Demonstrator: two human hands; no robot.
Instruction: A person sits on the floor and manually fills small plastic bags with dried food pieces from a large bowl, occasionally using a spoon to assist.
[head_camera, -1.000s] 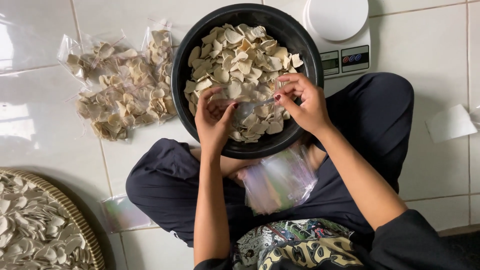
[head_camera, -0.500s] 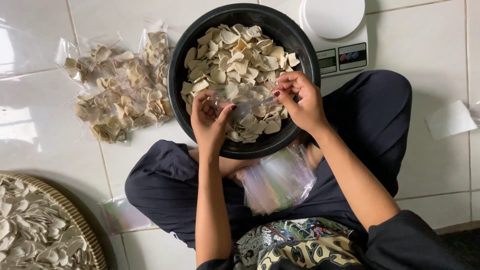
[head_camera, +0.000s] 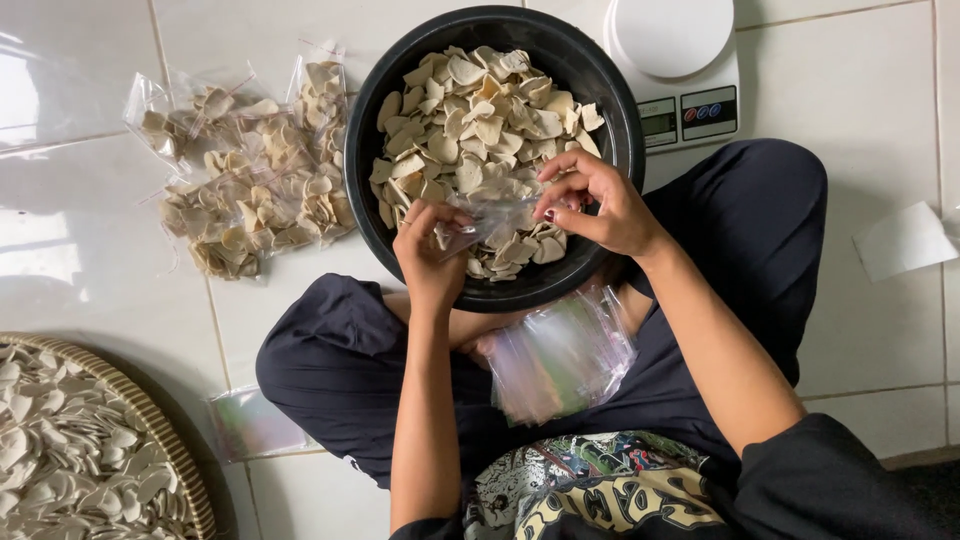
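Both hands work over the black bowl (head_camera: 600, 90), and between them hangs a small clear plastic bag (head_camera: 490, 218), stretched just above the pale chips (head_camera: 470, 120) that fill the bowl. The left hand (head_camera: 432, 250) is closed on the bag's near corner; the right hand (head_camera: 595, 200) pinches its far edge between thumb and fingertips. The film looks very light, limp and slick, so it is probably best held at the rim, one side in each hand, to hold the mouth open. The chips look thin, dry and brittle, likely to snap under a hard squeeze.

Below the hands, a stack of empty bags (head_camera: 560, 355) rests on the lap. Left of the left hand lie filled bags (head_camera: 250, 180) on the glossy white tile floor (head_camera: 90, 260); a woven tray (head_camera: 150, 420) of chips sits further down. Beyond the right hand stands a white kitchen scale (head_camera: 680, 70).
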